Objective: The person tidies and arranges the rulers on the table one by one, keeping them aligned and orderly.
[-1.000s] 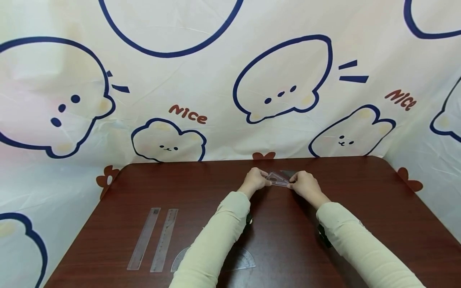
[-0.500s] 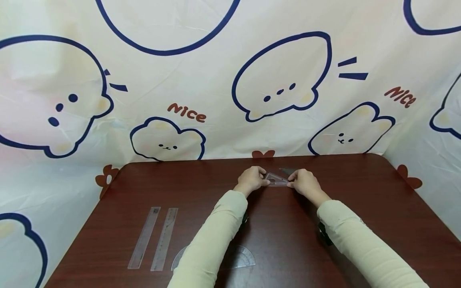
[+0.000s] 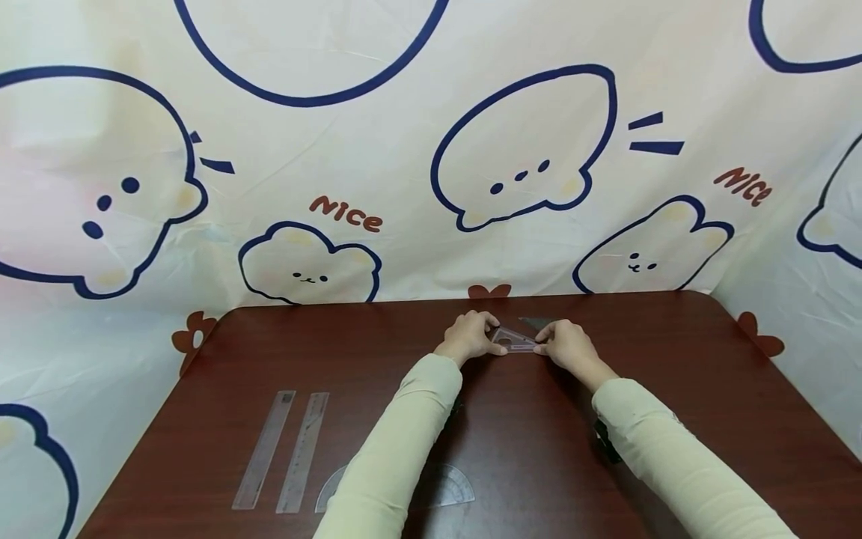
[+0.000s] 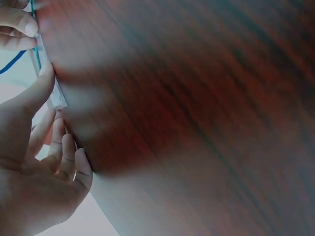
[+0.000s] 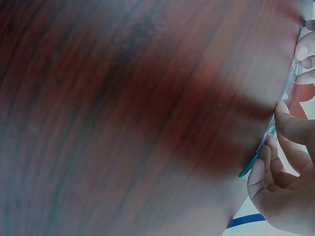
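A small clear plastic set square (image 3: pixel 515 341) is held near the far middle of the dark red table (image 3: pixel 539 449). My left hand (image 3: pixel 471 338) pinches its left corner and my right hand (image 3: pixel 564 343) pinches its right end. In the left wrist view the thumb (image 4: pixel 37 93) presses the set square's clear edge (image 4: pixel 51 91). The right wrist view shows the set square's thin edge (image 5: pixel 275 123) between my right fingers (image 5: pixel 290 125), with the other hand's fingertips (image 5: pixel 306 54) above. A second dark triangle (image 3: pixel 536 323) lies just behind the hands.
Two clear straight rulers (image 3: pixel 264 449) (image 3: pixel 301 451) lie side by side at the near left of the table. A clear protractor (image 3: pixel 447 486) lies near the front edge, partly under my left sleeve (image 3: pixel 397 449). A printed cloth (image 3: pixel 404 150) hangs behind the table.
Both hands have stayed on the set square and lowered it slightly toward the tabletop, flattening it. The head view shifted a little.
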### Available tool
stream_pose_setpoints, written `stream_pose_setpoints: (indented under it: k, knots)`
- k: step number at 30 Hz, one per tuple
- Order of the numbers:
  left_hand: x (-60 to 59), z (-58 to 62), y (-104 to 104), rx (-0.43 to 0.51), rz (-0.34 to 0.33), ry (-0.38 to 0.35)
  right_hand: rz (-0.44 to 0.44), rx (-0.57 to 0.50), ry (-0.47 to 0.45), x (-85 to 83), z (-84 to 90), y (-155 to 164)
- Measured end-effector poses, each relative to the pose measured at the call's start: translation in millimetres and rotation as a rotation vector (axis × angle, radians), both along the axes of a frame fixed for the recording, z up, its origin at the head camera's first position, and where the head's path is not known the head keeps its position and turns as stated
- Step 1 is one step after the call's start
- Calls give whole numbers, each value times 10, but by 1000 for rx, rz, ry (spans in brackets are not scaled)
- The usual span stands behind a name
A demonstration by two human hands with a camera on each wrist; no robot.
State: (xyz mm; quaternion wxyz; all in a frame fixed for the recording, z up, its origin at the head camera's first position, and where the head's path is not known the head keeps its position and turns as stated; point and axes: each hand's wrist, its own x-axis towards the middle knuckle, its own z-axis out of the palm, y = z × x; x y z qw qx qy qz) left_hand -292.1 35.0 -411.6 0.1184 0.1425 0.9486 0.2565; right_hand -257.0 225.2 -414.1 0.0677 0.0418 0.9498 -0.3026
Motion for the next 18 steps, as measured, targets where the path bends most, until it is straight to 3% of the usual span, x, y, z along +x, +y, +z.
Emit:
stream_pose_setpoints:
  k: [10, 18]
  knots:
    - [-24, 12, -8, 12, 9, -18, -1, 0, -9, -5, -7, -27]
    - [-35, -34, 1, 82, -4, -42, -1, -4, -7, -11, 0, -24]
